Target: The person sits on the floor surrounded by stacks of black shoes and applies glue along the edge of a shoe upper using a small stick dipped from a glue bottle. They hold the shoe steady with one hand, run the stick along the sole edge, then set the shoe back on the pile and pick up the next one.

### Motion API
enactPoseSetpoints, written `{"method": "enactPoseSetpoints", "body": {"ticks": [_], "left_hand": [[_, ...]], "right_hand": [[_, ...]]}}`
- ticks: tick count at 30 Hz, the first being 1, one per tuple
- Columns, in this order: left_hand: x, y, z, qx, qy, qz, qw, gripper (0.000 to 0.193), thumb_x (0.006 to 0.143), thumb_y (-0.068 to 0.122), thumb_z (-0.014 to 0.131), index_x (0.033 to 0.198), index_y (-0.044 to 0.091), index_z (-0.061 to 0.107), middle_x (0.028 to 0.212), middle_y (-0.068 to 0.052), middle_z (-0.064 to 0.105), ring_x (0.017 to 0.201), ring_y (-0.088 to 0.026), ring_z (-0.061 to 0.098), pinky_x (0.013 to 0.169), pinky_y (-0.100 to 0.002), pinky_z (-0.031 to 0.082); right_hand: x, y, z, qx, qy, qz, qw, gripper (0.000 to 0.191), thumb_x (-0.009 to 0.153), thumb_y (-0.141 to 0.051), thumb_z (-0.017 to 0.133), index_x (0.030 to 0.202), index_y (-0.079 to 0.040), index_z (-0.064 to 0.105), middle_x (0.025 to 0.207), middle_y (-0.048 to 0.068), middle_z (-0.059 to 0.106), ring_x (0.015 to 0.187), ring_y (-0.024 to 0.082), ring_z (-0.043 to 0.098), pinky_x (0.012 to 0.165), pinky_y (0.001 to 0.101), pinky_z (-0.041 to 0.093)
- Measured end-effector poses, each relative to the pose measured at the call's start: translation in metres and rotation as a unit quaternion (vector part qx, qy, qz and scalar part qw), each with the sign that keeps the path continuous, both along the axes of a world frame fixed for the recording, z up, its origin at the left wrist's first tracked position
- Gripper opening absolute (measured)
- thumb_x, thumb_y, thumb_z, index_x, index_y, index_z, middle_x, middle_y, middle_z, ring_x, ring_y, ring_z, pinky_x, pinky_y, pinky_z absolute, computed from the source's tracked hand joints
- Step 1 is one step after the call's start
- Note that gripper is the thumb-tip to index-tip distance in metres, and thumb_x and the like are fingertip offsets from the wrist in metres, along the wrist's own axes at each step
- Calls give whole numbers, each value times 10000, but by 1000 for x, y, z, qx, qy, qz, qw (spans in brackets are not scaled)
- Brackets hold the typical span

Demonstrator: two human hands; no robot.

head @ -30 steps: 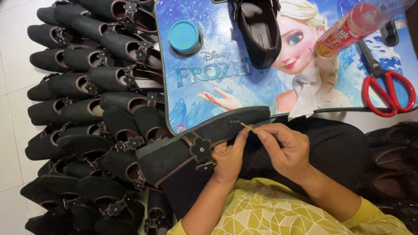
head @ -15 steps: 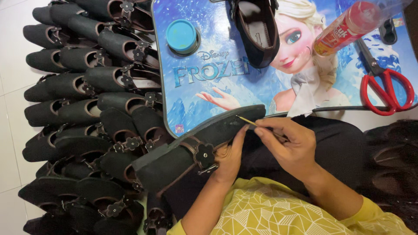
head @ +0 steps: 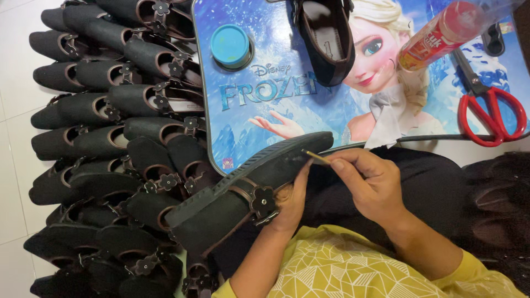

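My left hand point(head: 291, 200) grips a black shoe point(head: 243, 193) with a flower buckle, sole side turned up and toe pointing up-right. My right hand point(head: 369, 182) pinches a thin wooden stick point(head: 316, 157), whose tip touches the sole edge near the toe. Both hands sit over my lap, just below the edge of a small blue picture-printed table point(head: 265, 127).
On the table lie another black shoe point(head: 326, 38), a round blue lid point(head: 230, 45), a red bottle point(head: 441, 33) and red-handled scissors point(head: 488, 110). Several black shoes point(head: 110, 138) are stacked in rows on the white floor at the left. More dark shoes lie at the right point(head: 497, 198).
The shoe has been tilted and lifted towards the table edge. The stick's tip has moved along the sole edge towards the toe.
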State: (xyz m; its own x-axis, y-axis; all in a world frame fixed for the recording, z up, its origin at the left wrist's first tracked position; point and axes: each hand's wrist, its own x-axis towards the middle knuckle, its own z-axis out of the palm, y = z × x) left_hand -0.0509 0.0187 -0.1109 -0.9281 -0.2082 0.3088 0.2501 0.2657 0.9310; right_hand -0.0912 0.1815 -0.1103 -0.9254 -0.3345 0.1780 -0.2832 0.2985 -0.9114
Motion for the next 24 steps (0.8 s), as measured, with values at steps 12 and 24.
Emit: {"method": "enactPoseSetpoints", "body": {"ticks": [12, 24], "left_hand": [[4, 10, -41, 64, 41, 80, 994, 572, 986, 7, 688, 1509, 26, 460, 1756, -201, 163, 1596, -263, 268, 1289, -438, 274], [-11, 9, -50, 70, 57, 91, 992, 488, 981, 2, 700, 1445, 2, 549, 1747, -211, 178, 1574, -260, 316, 1259, -424, 324]], "right_hand": [[0, -2, -10, -21, 14, -50, 998, 157, 931, -46, 762, 1085, -38, 729, 657, -116, 435, 585, -26, 330, 516, 197, 236], [-8, -6, -16, -15, 25, -2, 1000, 127, 922, -47, 745, 1046, -25, 725, 618, -123, 458, 550, -34, 339, 490, 195, 238]]}}
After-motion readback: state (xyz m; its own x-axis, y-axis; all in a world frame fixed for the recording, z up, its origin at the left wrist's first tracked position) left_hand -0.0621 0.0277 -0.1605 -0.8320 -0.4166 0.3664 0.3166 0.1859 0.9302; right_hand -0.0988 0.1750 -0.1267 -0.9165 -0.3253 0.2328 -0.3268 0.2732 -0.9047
